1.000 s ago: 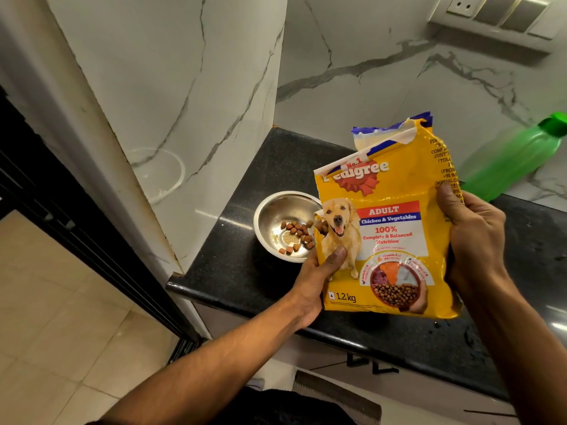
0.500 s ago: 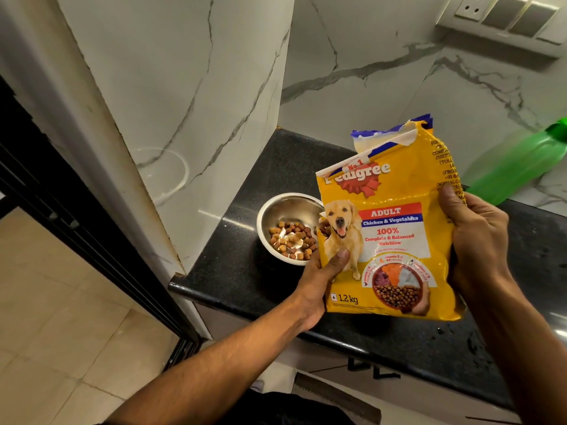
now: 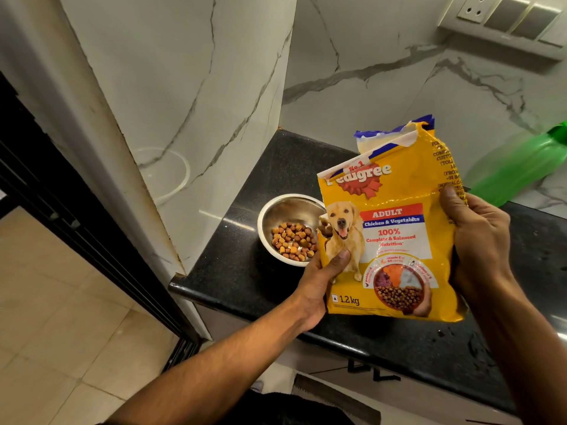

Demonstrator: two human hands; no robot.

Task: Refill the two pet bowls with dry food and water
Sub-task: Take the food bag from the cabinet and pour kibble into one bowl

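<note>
A yellow dog food bag (image 3: pixel 395 228) with a torn top is held over the black counter (image 3: pixel 233 271). My left hand (image 3: pixel 319 280) grips its lower left edge and my right hand (image 3: pixel 478 240) grips its right side. Just left of the bag stands a steel bowl (image 3: pixel 285 207) with a layer of brown and orange kibble (image 3: pixel 294 241) in its bottom. The bag covers the bowl's right rim. A second bowl is not in sight. A green water bottle (image 3: pixel 518 167) leans against the back wall at the right.
A marble side wall (image 3: pixel 184 102) rises close to the left of the bowl. The counter's front edge (image 3: pixel 368 342) runs below my hands, with a tiled floor (image 3: pixel 61 317) down to the left. A switch panel (image 3: pixel 509 16) sits high on the back wall.
More kibble lies in the bowl than a second ago. The bag and both hands have stayed in nearly the same hold.
</note>
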